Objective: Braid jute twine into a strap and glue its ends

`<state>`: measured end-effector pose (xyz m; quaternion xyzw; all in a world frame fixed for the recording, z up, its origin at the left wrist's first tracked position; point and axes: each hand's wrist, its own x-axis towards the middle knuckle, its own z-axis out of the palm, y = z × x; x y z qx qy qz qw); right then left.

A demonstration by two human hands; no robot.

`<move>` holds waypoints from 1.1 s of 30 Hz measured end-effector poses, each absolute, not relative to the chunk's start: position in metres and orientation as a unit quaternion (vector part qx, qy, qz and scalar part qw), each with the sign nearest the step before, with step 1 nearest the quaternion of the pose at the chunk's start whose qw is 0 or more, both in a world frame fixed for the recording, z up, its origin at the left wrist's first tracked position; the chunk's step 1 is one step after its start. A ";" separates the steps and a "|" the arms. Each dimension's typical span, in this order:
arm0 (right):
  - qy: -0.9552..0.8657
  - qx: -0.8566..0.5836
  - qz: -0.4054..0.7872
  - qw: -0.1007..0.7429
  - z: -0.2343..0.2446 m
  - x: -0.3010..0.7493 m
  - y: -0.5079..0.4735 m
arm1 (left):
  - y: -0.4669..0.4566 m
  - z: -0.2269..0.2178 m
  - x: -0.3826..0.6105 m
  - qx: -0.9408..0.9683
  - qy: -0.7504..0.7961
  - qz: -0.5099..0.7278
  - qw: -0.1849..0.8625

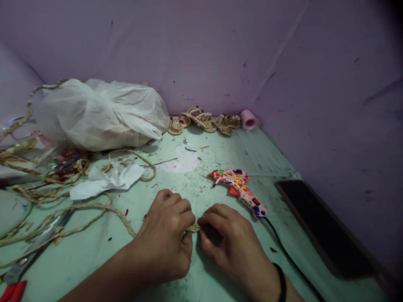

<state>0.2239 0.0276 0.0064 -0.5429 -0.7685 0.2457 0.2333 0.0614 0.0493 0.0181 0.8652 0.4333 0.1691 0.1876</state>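
Between my two hands, just above the light green table [163, 251], shows a short stretch of braided straw rope [194, 227]. My left hand [171, 233] is closed, its fingers pinching the left end of that piece. From the right, my right hand [229, 239] grips the other end between thumb and fingertips. Most of the piece is hidden by my fingers. A long length of the same rope [121, 214] runs in from the left toward my left wrist. A floral-patterned glue gun [237, 188] lies just beyond my right hand, its cord trailing toward the front right.
Scissors [40, 243] with red handles and crumpled white paper [107, 182] lie at left, among loose rope. Behind them sits a white plastic bag [110, 113]. Small woven pieces with beads [204, 121] and a pink spool [249, 120] line the back wall. A dark phone [324, 226] lies at right.
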 end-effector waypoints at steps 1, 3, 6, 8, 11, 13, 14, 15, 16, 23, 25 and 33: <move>-0.771 -0.539 0.247 0.234 0.006 0.224 0.028 | 0.049 0.016 0.062 0.866 0.429 0.179 0.186; -0.774 -0.534 0.248 0.235 0.005 0.224 0.028 | 0.050 0.013 0.063 0.865 0.424 0.196 0.186; -0.776 -0.531 0.243 0.237 0.003 0.223 0.027 | 0.050 0.010 0.064 0.864 0.419 0.206 0.187; -0.779 -0.528 0.240 0.240 0.002 0.222 0.027 | 0.050 0.009 0.064 0.868 0.414 0.207 0.181; -0.785 -0.520 0.235 0.241 0.000 0.221 0.026 | 0.049 0.008 0.064 0.876 0.404 0.208 0.163; -0.788 -0.519 0.230 0.238 -0.001 0.220 0.026 | 0.049 0.008 0.064 0.878 0.403 0.208 0.153; -0.788 -0.521 0.226 0.237 -0.001 0.220 0.026 | 0.048 0.008 0.064 0.878 0.405 0.207 0.148; -0.788 -0.523 0.222 0.237 -0.001 0.220 0.026 | 0.048 0.008 0.065 0.878 0.406 0.208 0.143; -0.788 -0.525 0.220 0.236 -0.002 0.219 0.026 | 0.048 0.007 0.065 0.878 0.408 0.209 0.139; -0.789 -0.528 0.211 0.232 -0.001 0.218 0.026 | 0.048 0.006 0.066 0.883 0.401 0.215 0.117; -0.792 -0.525 0.206 0.235 -0.002 0.217 0.027 | 0.049 0.006 0.066 0.884 0.400 0.213 0.115; -0.780 -0.530 0.240 0.231 0.006 0.224 0.026 | 0.048 0.011 0.064 0.889 0.403 0.182 0.121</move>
